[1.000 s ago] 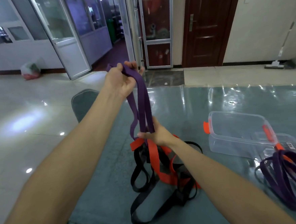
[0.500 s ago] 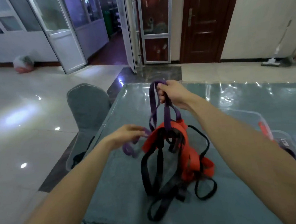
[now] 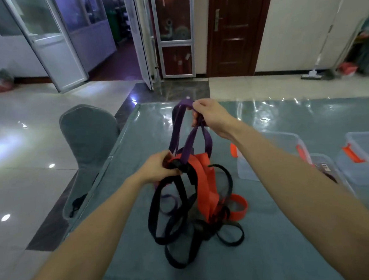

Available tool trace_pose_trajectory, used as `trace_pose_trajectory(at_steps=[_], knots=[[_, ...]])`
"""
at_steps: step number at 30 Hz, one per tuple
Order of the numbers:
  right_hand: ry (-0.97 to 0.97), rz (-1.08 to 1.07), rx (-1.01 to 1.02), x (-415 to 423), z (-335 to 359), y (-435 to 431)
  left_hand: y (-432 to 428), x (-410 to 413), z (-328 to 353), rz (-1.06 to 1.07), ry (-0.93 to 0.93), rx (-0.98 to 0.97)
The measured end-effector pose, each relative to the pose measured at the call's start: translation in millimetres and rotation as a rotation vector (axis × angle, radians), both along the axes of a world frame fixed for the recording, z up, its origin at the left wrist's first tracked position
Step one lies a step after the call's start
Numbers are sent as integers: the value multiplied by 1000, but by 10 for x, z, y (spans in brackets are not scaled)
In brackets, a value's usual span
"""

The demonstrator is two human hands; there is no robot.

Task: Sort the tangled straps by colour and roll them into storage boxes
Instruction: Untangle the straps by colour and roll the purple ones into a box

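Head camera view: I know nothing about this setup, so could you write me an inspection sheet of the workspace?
Surface: table under grey cloth and a glossy clear cover.
Job's things: purple strap raised, threaded through red strap and black straps; clear boxes at right, red latches.
Clutter: small dark item on the chair seat, unclear.
Hands: right hand grips the purple strap high; left hand grips the black straps at their knot.
Cables: nothing seen.
Surroundings: tiled floor, wooden door, glass doors, mop.
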State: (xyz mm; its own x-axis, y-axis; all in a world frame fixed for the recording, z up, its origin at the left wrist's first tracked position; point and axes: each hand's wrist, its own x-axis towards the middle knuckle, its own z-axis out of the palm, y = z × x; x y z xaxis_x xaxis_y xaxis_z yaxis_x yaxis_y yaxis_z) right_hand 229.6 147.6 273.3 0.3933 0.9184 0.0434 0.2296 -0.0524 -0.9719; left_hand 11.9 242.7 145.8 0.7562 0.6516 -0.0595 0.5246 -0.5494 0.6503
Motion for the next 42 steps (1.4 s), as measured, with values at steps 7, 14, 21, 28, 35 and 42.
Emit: trace_pose_trajectory(at_steps=[7,14,21,28,35,42], knots=[[68,11,224,172,256,83,443,-174,732,385,-492,265],[302,-161,113,250,-34,151,589,-345,930,443,-527,385],[410,-159,-139,129,-889,-37,484,-663,293,303,198,221],[526,-124,-156,-98,-1350,-143,-470,-324,-865,421,222,-177],[626,-301,-243,29,-2095,-672,-553,13,-1203,400,223,-253],[806,-410,-157,348,-2028,-510,-12,-168,-519,254,-191,-314]])
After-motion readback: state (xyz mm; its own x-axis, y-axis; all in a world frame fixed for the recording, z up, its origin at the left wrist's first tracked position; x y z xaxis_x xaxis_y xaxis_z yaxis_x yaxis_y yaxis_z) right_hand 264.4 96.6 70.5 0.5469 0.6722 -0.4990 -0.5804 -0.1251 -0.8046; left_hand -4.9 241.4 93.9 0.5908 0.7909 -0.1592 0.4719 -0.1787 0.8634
